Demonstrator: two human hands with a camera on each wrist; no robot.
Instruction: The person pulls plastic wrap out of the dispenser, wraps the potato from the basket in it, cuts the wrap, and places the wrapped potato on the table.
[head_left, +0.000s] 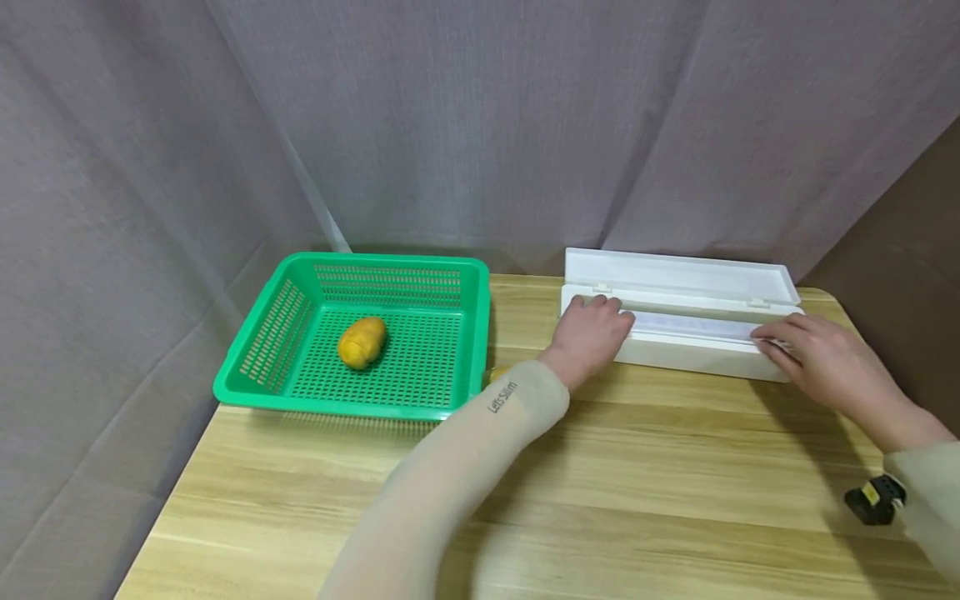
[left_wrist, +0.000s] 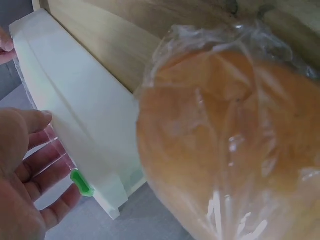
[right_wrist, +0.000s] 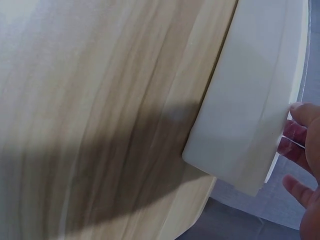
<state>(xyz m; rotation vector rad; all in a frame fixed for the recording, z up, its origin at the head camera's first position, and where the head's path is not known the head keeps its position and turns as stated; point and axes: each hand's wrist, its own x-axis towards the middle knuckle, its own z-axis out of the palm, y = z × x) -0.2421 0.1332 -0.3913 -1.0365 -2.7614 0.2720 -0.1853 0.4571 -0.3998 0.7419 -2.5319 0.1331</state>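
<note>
A long white plastic wrap dispenser (head_left: 697,360) lies at the back right of the table, its hinged lid (head_left: 678,275) raised. Clear plastic wrap (head_left: 678,325) stretches along its opening. At the dispenser's left end, my left hand (head_left: 591,337) pinches the wrap's edge between thumb and fingers; the left wrist view shows the fingers behind the film, near a green piece (left_wrist: 81,183). My right hand (head_left: 832,354) pinches the wrap near the right end. Close to the left wrist camera is a yellow-brown, potato-like item (left_wrist: 220,135) covered in clear film, mostly hidden by my forearm in the head view.
A green perforated basket (head_left: 483,333) stands to the left on the wooden table (head_left: 675,500), with one yellow, potato-like item (head_left: 362,342) inside. Grey curtains (head_left: 465,125) hang right behind the table. A black device (head_left: 873,500) is strapped at my right wrist.
</note>
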